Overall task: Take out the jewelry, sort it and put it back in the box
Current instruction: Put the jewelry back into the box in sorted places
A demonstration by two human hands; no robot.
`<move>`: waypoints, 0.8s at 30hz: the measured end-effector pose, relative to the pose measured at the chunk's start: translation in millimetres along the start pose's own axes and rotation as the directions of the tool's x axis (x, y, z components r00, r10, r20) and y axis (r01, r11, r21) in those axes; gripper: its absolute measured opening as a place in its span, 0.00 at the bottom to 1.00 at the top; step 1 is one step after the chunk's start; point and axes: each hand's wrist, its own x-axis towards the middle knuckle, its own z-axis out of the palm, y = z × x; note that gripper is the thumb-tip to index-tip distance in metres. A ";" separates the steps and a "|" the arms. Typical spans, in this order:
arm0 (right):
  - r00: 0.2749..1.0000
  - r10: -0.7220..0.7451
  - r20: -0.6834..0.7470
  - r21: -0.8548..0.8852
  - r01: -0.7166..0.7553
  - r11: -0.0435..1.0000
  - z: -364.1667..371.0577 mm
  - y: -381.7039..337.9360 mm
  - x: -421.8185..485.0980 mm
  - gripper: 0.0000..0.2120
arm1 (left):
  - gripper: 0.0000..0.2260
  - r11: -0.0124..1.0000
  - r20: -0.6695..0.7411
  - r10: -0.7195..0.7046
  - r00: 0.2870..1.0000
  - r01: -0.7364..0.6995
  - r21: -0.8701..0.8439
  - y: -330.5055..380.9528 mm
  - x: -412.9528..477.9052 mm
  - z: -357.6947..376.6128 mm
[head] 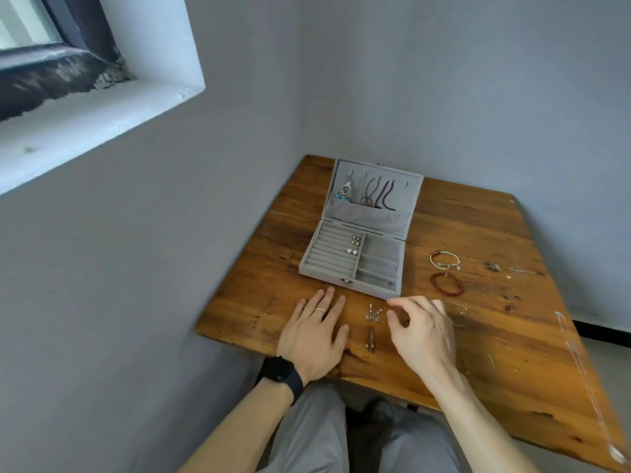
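An open grey velvet jewelry box [324, 269] stands on the wooden table [478, 353]. Necklaces [372, 194] hang inside its raised lid, and two pairs of stud earrings [354, 245] sit in the ring rolls. A pale cord bracelet [445, 260] and a red bead bracelet [447, 283] lie right of the box. A thin bangle [459, 315] shows partly behind my right hand. Drop earrings [372, 314] and a small dark piece [370, 339] lie between my hands. My left hand [316, 336] rests flat on the table. My right hand [421, 331] hovers with loosely curled fingers, holding nothing.
The table sits in a corner, with grey walls on the left and behind. A window recess [102, 107] is high on the left. A clear thin strip [580, 370] lies along the table's right edge. My grey-trousered knees are under the front edge.
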 end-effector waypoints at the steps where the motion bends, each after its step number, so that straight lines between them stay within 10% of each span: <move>1: 1.000 0.010 0.008 -0.016 -0.010 1.000 0.0 -2.9 0.5 0.09 | 0.27 1.000 0.005 0.001 1.000 -0.001 0.003 0.0 -0.4 -0.1; 12: 0.979 0.179 0.093 -0.101 -0.169 0.980 12.4 -20.8 12.2 0.09 | 0.27 1.000 -0.031 -0.009 0.999 0.008 -0.014 -0.9 -0.8 3.4; 24: 0.956 0.292 -0.026 0.517 -0.237 0.822 -32.6 -6.7 -43.6 0.02 | 0.24 0.997 -0.064 -0.027 0.998 0.022 -0.070 0.5 5.1 -2.3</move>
